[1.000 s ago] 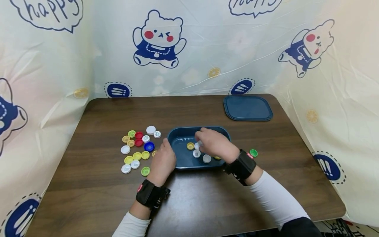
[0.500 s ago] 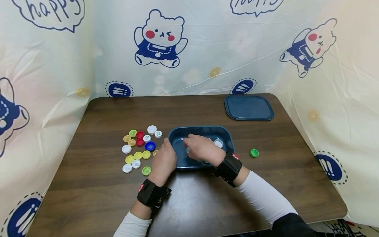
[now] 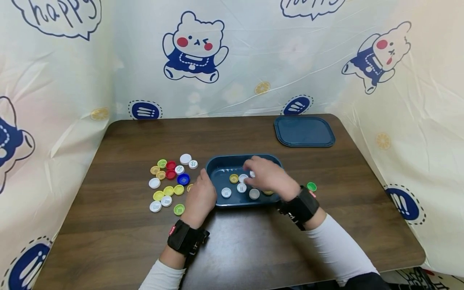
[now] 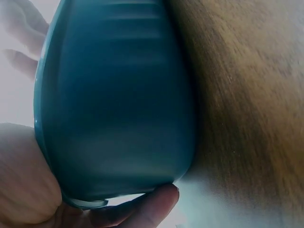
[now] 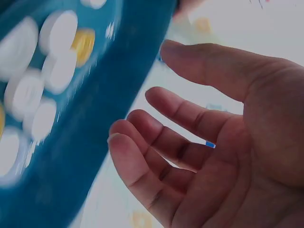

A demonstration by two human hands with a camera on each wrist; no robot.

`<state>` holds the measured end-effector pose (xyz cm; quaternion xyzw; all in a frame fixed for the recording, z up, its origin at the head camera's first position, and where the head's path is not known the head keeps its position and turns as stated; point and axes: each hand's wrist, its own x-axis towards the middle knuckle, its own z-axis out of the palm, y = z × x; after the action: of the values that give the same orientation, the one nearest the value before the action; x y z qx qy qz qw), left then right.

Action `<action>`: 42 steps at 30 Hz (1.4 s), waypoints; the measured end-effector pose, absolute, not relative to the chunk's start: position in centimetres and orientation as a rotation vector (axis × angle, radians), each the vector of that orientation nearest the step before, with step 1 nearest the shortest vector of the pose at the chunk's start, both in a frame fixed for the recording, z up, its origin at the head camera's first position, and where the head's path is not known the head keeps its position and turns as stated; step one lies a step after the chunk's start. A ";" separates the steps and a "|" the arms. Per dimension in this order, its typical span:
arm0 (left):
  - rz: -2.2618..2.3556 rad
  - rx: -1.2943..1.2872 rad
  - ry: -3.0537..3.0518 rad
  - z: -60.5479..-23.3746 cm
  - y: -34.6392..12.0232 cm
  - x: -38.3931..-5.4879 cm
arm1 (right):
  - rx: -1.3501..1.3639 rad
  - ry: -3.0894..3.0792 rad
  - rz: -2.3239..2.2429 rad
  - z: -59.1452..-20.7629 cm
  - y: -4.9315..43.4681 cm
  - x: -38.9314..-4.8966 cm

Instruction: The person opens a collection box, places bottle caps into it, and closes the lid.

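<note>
A blue tray (image 3: 232, 201) sits around the middle of a wood-grain desk (image 3: 253, 249), white caps (image 3: 241, 187) and a yellow cap (image 3: 233, 178) lying apart or touching on its floor. The tray looks light, stiff and smooth-walled, best taken by the rim at its ends; the caps look like light, hard plastic, apt to slide, and best pinched by their edges. The left hand (image 3: 201, 197) grips the tray's left end, a fingertip against the outer wall in the left wrist view. The right hand (image 3: 266, 175) hangs over the tray's right half, fingers apart and loosely bent, with nothing visible between them. Toward the desk's left edge lies a cluster of loose caps, among them a red cap (image 3: 170, 174) and a blue cap (image 3: 183, 179); toward the right edge, a green cap (image 3: 311, 186). A flat blue lid (image 3: 304, 131) rests by the far right corner.
</note>
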<state>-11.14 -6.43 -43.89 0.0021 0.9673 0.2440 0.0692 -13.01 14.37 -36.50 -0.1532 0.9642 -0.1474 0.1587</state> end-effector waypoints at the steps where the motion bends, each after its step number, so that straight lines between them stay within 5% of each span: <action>1: 0.733 0.013 2.919 -43.9 -6.4 -11.1 | -0.406 2.772 -0.448 -36.4 15.4 -13.0; 18: 0.720 0.036 2.936 -43.8 -6.5 -10.8 | -0.068 2.726 -0.423 -41.1 30.9 -10.3; 33: 0.723 0.000 2.906 -44.0 -6.3 -11.0 | -0.018 2.741 -0.359 -43.7 31.3 -10.1; 42: 0.719 -0.012 2.894 -43.9 -6.2 -11.1 | -0.080 2.811 -0.412 -40.4 28.9 -11.2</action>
<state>-11.11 -6.24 -43.89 -0.0039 0.9674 0.2404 0.0797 -11.21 28.92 -40.43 -0.0278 0.9779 -0.1434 0.1494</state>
